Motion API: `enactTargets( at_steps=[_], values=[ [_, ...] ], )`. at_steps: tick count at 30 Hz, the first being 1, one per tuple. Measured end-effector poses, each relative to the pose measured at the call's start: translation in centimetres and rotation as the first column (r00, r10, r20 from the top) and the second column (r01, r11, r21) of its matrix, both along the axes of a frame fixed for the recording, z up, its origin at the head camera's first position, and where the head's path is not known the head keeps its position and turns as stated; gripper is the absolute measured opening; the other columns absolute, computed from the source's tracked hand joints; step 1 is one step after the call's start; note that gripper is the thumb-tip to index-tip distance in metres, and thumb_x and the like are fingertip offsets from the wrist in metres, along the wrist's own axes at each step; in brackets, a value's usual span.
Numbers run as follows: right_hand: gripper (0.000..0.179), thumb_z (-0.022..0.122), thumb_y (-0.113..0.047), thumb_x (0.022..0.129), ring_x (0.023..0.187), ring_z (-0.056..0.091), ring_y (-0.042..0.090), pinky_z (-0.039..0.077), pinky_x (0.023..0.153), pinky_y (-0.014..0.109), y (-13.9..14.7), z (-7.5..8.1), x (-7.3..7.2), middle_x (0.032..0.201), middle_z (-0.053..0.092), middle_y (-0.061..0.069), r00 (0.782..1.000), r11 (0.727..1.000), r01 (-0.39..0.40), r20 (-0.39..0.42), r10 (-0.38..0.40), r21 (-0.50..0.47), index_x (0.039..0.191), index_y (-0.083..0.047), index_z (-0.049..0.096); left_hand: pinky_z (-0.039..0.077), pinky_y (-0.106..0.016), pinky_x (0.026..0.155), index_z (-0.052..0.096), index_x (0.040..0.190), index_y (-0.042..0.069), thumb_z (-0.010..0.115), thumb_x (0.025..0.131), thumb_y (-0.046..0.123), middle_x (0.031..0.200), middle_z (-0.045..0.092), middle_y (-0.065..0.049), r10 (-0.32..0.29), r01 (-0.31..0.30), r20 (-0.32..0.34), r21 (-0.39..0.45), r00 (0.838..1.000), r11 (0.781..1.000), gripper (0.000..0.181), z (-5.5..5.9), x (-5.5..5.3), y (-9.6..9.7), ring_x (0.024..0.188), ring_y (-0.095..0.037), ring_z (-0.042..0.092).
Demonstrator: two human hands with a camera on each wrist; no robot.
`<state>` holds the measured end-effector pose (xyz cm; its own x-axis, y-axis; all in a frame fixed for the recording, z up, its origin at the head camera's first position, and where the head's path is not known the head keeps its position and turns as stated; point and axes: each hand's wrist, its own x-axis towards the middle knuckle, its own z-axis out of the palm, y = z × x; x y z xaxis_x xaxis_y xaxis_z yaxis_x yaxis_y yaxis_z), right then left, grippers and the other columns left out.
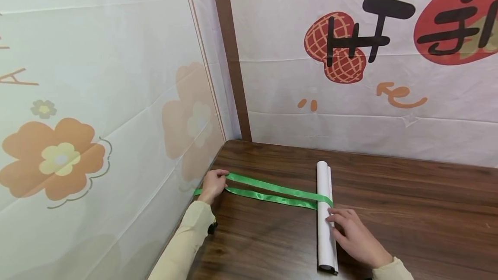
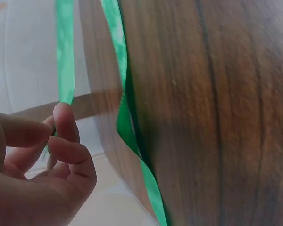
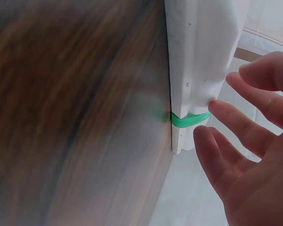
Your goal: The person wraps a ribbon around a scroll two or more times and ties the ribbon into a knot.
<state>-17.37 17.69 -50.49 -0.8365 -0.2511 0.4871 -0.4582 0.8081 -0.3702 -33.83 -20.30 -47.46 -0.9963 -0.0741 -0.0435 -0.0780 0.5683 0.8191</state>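
L hand [image 1: 213,185] pinches one strand of green ribbon [image 1: 272,187] betw. thumb & fingertips, well left of white roll [image 1: 323,232] it loops on tbl [image 1: 268,237], R hand [image 1: 355,237] w/ loosely bent fingers at roll, & L wrist cam shows lower strand's twist but, unlike head cam, no roll.

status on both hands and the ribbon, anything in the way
Left hand pinching green ribbon. Right hand open at white roll. Ribbon looped around roll. Nothing visibly blocking.
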Motion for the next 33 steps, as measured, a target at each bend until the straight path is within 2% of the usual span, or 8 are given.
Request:
enactTargets(
  at_steps=[2,5,9,12,16,19,26,33],
  values=[
    [0.021,0.073,-0.003,0.077,0.107,0.057,0.024,0.048,0.086,0.043,-0.1,0.0,0.0,0.117,0.067,0.008,1.000,1.000,0.006,-0.001,-0.006,0.010,0.094,-0.015,0.071,0.043,-0.026,0.058,0.062,0.126,0.002,0.042,0.096,0.004,0.105,0.066,-0.020,-0.030,0.031,0.004,-0.054,1.000,0.998,0.036,-0.3,-0.2,-0.1,0.081,-0.033,0.066],
    [0.021,0.073,-0.003,0.077,0.107,0.058,0.024,0.048,0.086,0.043,-0.1,-0.1,0.0,0.118,0.067,0.008,1.000,1.000,0.009,-0.006,-0.008,0.019,0.094,-0.015,0.070,0.047,-0.033,0.071,0.058,0.130,0.000,0.043,0.096,0.005,0.121,0.062,-0.023,-0.106,0.104,0.000,-0.161,0.994,0.981,0.038,-1.0,-0.3,-0.3,0.099,-0.035,0.062],
    [0.021,0.073,-0.003,0.077,0.107,0.059,0.026,0.049,0.087,0.044,-0.1,0.0,0.1,0.118,0.067,0.009,1.000,1.000,0.008,0.003,-0.008,0.019,0.094,-0.015,0.070,0.044,-0.046,0.092,0.053,0.133,-0.005,0.043,0.096,0.003,0.139,0.047,-0.027,-0.200,0.191,-0.007,-0.261,0.980,0.946,0.039,-1.7,-0.1,-0.2,0.123,-0.039,0.049],
    [0.021,0.072,-0.003,0.078,0.108,0.059,0.026,0.049,0.087,0.045,-0.1,0.0,0.1,0.119,0.066,0.009,1.000,1.000,0.006,0.022,-0.006,0.020,0.095,-0.015,0.070,0.041,-0.053,0.101,0.050,0.133,-0.009,0.043,0.096,0.003,0.139,0.044,-0.030,-0.231,0.219,-0.008,-0.290,0.973,0.932,0.040,-2.0,0.1,-0.2,0.129,-0.045,0.043],
    [0.021,0.071,-0.004,0.079,0.109,0.059,0.026,0.049,0.088,0.044,-0.2,0.2,0.0,0.121,0.065,0.009,0.999,1.000,-0.002,0.048,0.001,0.018,0.097,-0.015,0.070,0.035,-0.059,0.105,0.048,0.135,-0.010,0.045,0.097,0.007,0.139,0.041,-0.031,-0.238,0.225,0.003,-0.342,0.971,0.912,0.042,-2.5,0.1,-0.2,0.133,-0.051,0.034],
    [0.021,0.071,-0.004,0.079,0.109,0.059,0.026,0.049,0.088,0.043,-0.2,0.2,0.1,0.122,0.065,0.010,0.998,1.000,-0.001,0.066,0.000,0.015,0.097,-0.014,0.070,0.036,-0.059,0.103,0.048,0.135,-0.009,0.049,0.096,0.011,0.137,0.038,-0.030,-0.233,0.223,0.021,-0.384,0.972,0.896,0.044,-3.0,0.1,-0.1,0.130,-0.050,0.034],
    [0.020,0.071,-0.004,0.080,0.110,0.059,0.026,0.049,0.089,0.044,-0.3,0.2,0.2,0.123,0.064,0.010,0.995,1.000,0.011,0.096,-0.012,0.015,0.097,-0.014,0.070,0.038,-0.056,0.098,0.043,0.140,-0.007,0.055,0.094,0.017,0.137,0.028,-0.029,-0.209,0.216,0.061,-0.386,0.976,0.897,0.053,-3.6,0.1,0.3,0.124,-0.044,0.032],
    [0.019,0.070,-0.005,0.081,0.114,0.059,0.030,0.048,0.092,0.047,-0.4,0.2,0.3,0.124,0.063,0.010,0.994,1.000,0.009,0.107,-0.010,0.011,0.098,-0.013,0.069,0.039,-0.058,0.096,0.037,0.145,-0.001,0.057,0.093,0.018,0.137,0.024,-0.031,-0.195,0.201,0.056,-0.396,0.979,0.896,0.059,-3.7,0.3,0.2,0.125,-0.046,0.030]
  ],
)
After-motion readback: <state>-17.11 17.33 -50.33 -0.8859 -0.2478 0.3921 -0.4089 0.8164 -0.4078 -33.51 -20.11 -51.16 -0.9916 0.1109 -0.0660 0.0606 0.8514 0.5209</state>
